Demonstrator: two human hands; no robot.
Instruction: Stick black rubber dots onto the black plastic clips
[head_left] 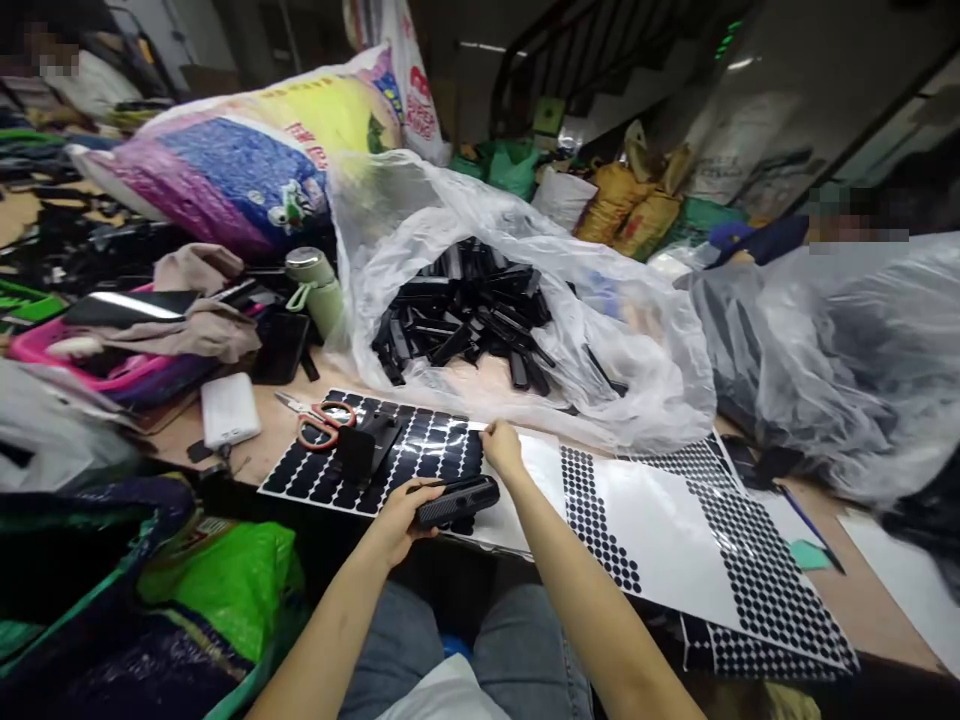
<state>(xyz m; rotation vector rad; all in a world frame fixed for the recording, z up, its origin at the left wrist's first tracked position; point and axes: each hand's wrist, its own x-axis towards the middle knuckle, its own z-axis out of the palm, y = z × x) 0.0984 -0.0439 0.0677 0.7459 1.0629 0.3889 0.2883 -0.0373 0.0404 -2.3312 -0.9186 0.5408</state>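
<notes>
My left hand (405, 518) is wrapped around a black elongated plastic casing (459, 502) with a ribbed side, held above the front edge of the table. My right hand (502, 446) is at a sheet of black rounded stickers (435, 445), its fingers pinched together at the border between the stickers and the bare white backing. What is between those fingertips, if anything, is too small to make out. On the left part of the sheet lie orange-handled scissors (321, 425) and a black plastic piece (367, 448).
An open clear plastic bag (637, 370) of black casings (480, 315) stands behind the sheets. To the right lie sheets of small black dots (757, 550). A green flask (315, 290), white power bank (229, 410) and pink basket (45, 350) are left. Another person sits far right.
</notes>
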